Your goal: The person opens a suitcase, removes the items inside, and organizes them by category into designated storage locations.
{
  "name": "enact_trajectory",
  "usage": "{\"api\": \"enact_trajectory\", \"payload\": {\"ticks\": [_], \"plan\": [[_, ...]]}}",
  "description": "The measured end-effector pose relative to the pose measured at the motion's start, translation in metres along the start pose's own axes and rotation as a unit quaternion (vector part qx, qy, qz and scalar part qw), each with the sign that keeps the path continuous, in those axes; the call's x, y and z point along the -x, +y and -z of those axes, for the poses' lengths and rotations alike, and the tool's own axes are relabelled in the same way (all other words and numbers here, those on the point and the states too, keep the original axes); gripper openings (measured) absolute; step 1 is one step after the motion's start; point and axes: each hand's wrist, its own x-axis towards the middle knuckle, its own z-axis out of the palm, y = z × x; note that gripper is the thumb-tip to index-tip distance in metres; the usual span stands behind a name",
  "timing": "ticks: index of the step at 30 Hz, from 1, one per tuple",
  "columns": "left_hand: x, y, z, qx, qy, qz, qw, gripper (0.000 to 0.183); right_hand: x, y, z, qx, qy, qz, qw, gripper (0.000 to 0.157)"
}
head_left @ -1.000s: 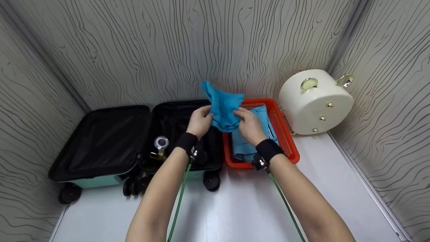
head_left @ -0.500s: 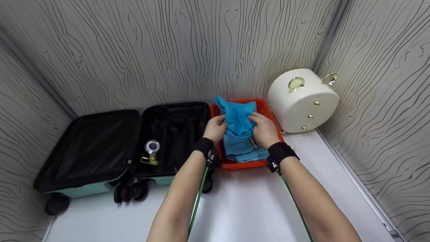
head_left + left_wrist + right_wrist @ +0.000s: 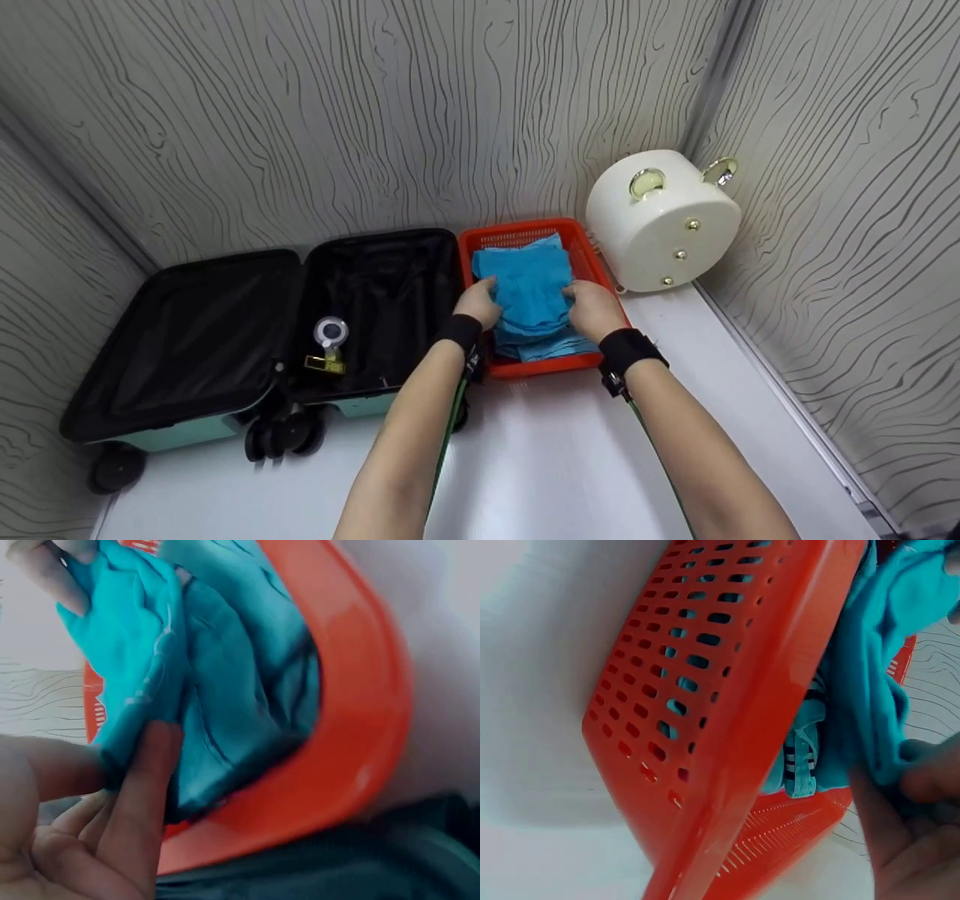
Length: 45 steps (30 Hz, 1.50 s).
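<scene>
In the head view a folded bright-blue cloth point(image 3: 532, 281) lies over the red basket point(image 3: 551, 367), on top of other folded light-blue clothes point(image 3: 566, 346). My left hand point(image 3: 478, 302) pinches its left edge. At the opposite edge my right hand point(image 3: 595, 309) grips it between thumb and fingers. The left wrist view shows the left thumb and a finger point(image 3: 154, 772) pinching a rumpled fold close over the clothes beneath. From the right wrist view, a piece with dark and white stripes point(image 3: 801, 757) shows under the cloth, inside the basket wall.
Left of the basket an opened mint-green suitcase with black lining point(image 3: 397, 307) lies on the white surface. Inside it is a round white object with a yellow tag point(image 3: 331, 332). A rigid cream case point(image 3: 660, 217) with gold studs stands right of the basket, near the patterned walls.
Both hands have moved the blue cloth right and down, from beside the suitcase onto the clothes in the basket. Its raised corner now lies flat. The head view has shifted slightly.
</scene>
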Motion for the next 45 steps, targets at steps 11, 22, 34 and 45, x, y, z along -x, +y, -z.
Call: {"api": "enact_trajectory", "payload": {"ticks": [11,22,34,45], "plan": [[0.001,0.001,-0.005,-0.126,-0.022,-0.005,0.9918,0.022,0.007,0.008,-0.004,0.05,-0.046,0.003,0.998,0.039],[0.016,0.008,-0.012,-0.232,-0.049,-0.026,0.9711,0.019,0.015,0.019,-0.012,0.089,-0.036,-0.007,0.995,0.044],[0.047,0.017,-0.018,-0.296,-0.151,-0.026,0.9426,0.098,0.017,0.027,-0.01,0.106,-0.054,0.011,0.993,0.045],[0.05,0.008,-0.021,-0.377,-0.11,-0.086,0.9155,0.054,0.007,0.034,-0.011,0.069,-0.056,0.032,0.996,0.049]]}}
